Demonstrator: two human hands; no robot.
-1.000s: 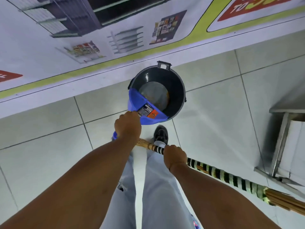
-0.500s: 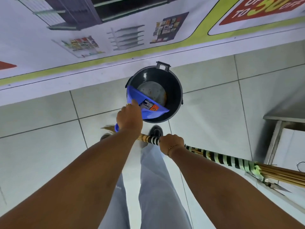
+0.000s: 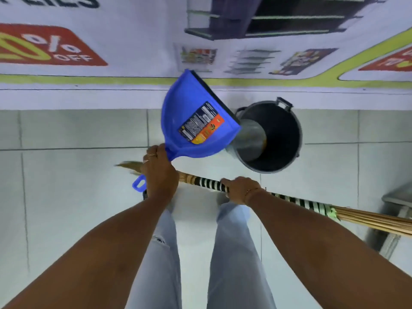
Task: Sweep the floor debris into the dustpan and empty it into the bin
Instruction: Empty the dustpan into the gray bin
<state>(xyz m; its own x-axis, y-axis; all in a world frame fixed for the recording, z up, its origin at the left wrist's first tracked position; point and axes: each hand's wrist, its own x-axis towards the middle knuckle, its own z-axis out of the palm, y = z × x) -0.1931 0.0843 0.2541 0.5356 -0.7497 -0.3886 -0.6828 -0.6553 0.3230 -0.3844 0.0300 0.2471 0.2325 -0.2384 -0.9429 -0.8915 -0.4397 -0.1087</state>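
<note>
The pale tiled floor (image 3: 73, 197) fills most of what I see below me, and along its far edge runs a long printed banner (image 3: 111, 41) with red discount badges, pictures of shelving and a yellow-green stripe. My legs in light jeans (image 3: 231, 253) stand in the middle of the tiles. A grey metal frame (image 3: 394, 204) shows at the right edge. The dark round bin (image 3: 283, 139) stands on the floor near the banner, open at the top, with a handle on its far rim. The broom (image 3: 312, 205) lies crosswise in front of me, its shaft wrapped in black-and-white stripes and its straw bundle running off to the right. The blue dustpan (image 3: 191, 121) is up in the air to the left of the bin, tilted with its labelled underside toward me and its dark lip just beside the bin's rim. My left hand (image 3: 159, 172) is closed tight around the dustpan's handle. My right hand (image 3: 239, 189) is wrapped around the striped broom shaft.
</note>
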